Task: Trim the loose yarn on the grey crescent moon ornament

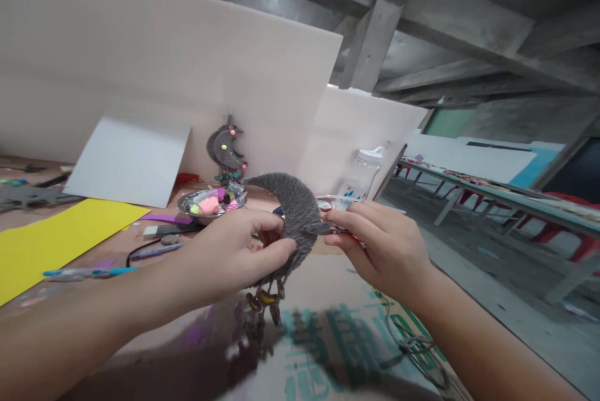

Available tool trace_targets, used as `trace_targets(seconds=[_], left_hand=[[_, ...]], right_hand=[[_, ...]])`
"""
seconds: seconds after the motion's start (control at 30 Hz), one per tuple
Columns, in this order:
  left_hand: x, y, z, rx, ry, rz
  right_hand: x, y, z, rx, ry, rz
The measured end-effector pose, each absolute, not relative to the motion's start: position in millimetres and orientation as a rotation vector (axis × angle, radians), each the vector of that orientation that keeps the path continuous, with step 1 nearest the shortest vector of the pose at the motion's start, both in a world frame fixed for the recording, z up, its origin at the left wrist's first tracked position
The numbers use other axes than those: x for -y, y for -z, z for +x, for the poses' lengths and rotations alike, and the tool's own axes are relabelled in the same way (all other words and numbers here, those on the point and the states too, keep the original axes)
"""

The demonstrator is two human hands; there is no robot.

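Note:
A crescent moon [296,204] wrapped in grey yarn is held up above the table in the middle of the view. My left hand [234,248] grips it between thumb and fingers on its inner curve. At the moon's right edge, my right hand [384,248] pinches the end of a small grey strip [319,227], possibly a yarn loop; its fingertips hide the rest. Small dangling pieces [266,298], some yellowish, hang below the moon. Loose grey cord [417,345] lies by my right forearm.
A decorated moon [225,150] stands against the white panel [154,57]. Behind my left hand is a metal bowl [187,206] of colourful bits. A clear bottle [360,173] stands at the back right. Yellow paper [56,242], a white board [131,160] and pens [89,272] lie left.

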State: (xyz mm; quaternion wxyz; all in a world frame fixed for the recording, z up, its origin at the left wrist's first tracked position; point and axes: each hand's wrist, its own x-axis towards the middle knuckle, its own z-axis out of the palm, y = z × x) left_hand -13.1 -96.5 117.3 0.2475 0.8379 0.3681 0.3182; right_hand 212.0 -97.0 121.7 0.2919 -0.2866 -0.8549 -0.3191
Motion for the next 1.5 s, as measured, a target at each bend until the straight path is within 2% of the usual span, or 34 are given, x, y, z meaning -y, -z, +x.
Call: trace_targets(seconds=[0.77, 0.97, 1.13, 1.2, 1.5], left_hand=[[97, -116, -13, -0.991, -0.829, 2.253], [92, -113, -14, -0.932, -0.850, 2.118], [95, -115, -13, -0.906, -0.796, 2.094], [96, -116, -12, -0.891, -0.785, 2.108], [89, -106, -11, -1.039, -0.941, 2.151]], right_hand=[[93, -119, 213, 2.272, 0.791, -0.701], [101, -123, 211, 2.139, 0.513, -0.890], [108, -126, 198, 2.022, -0.193, -1.095], [109, -125, 193, 2.037, -0.368, -1.144], [112, -111, 185, 2.073, -0.383, -1.131]])
